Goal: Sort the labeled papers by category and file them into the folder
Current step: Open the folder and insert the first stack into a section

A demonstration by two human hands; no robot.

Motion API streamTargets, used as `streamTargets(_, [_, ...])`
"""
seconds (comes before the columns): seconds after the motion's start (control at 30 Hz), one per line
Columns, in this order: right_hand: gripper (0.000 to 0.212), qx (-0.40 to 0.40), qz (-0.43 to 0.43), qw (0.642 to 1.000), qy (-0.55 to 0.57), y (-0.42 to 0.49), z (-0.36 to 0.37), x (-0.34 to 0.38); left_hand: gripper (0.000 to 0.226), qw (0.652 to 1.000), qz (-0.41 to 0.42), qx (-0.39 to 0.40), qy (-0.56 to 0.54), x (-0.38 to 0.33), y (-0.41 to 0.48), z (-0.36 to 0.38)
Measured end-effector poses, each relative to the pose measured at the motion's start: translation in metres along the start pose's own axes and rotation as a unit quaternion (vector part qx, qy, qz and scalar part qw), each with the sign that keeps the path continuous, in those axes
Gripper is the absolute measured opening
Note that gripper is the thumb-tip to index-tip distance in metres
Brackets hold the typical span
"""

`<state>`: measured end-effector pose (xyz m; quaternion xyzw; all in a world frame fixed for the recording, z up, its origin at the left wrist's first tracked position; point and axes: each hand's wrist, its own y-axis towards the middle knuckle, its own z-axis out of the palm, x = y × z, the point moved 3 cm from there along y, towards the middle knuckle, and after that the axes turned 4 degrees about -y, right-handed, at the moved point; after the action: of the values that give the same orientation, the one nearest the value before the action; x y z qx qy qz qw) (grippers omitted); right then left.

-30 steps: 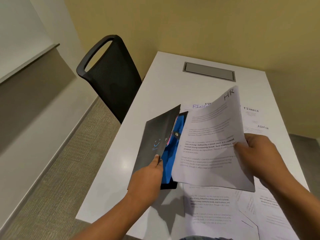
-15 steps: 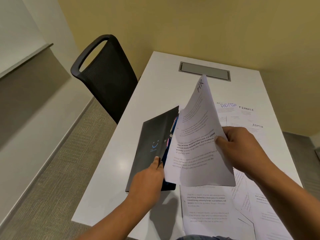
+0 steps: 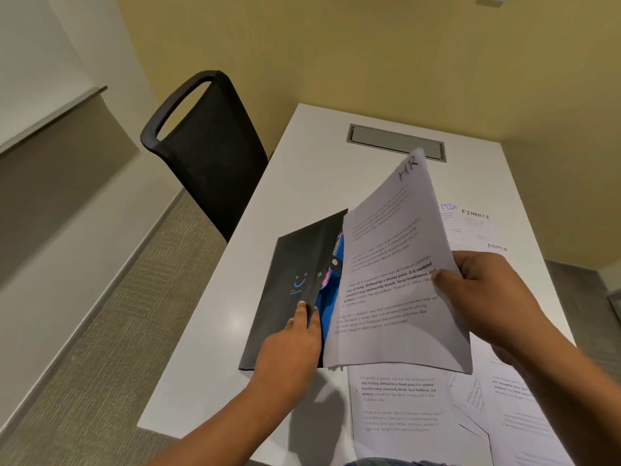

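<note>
HR sheet [image 3: 393, 280] held at open black folder [image 3: 289, 274] on white table [image 3: 319, 169]
Grip: left hand [image 3: 292, 344] pinches the folder's raised front flap; right hand [image 3: 480, 297] grasps the sheet's right edge, thumb on top; sheet's left edge beside the blue inner pockets; loose labelled papers [image 3: 396, 405] lie flat alongside

Black mesh chair [image 3: 215, 156] beside white table [image 3: 322, 169], grey hatch [image 3: 396, 142]

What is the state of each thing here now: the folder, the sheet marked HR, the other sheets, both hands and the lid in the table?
folder: open, front lifted, blue inside showing
HR paper: raised, tilted, at the folder's opening, not filed
left hand: pinches the folder's front edge
right hand: grips the HR paper
FINANCE paper: flat on the table
hatch: closed
</note>
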<state>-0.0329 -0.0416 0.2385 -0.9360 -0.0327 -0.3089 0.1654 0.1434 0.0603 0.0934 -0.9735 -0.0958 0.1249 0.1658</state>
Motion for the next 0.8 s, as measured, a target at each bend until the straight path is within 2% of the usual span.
streamTargets(0.3, [0.031, 0.019, 0.001, 0.999, 0.033, -0.016, -0.012, 0.003, 0.081, 0.997, -0.005, -0.039, -0.073, 0.005, 0.004, 0.009])
streamTargets(0.53, [0.032, 0.066, 0.017, 0.997, 0.046, -0.03, -0.027, 0.0, 0.082, 0.994, -0.031, -0.075, -0.076, 0.012, 0.018, -0.002])
streamTargets(0.7, [0.038, 0.054, -0.008, 0.997, 0.048, -0.039, -0.037, 0.01, 0.084, 0.991, -0.039, -0.093, -0.092, 0.015, 0.037, -0.018])
streamTargets(0.8, [0.036, 0.078, -0.006, 0.997, 0.027, -0.036, -0.034, 0.013, 0.083, 0.99, -0.038, -0.099, -0.097, 0.015, 0.05, -0.027])
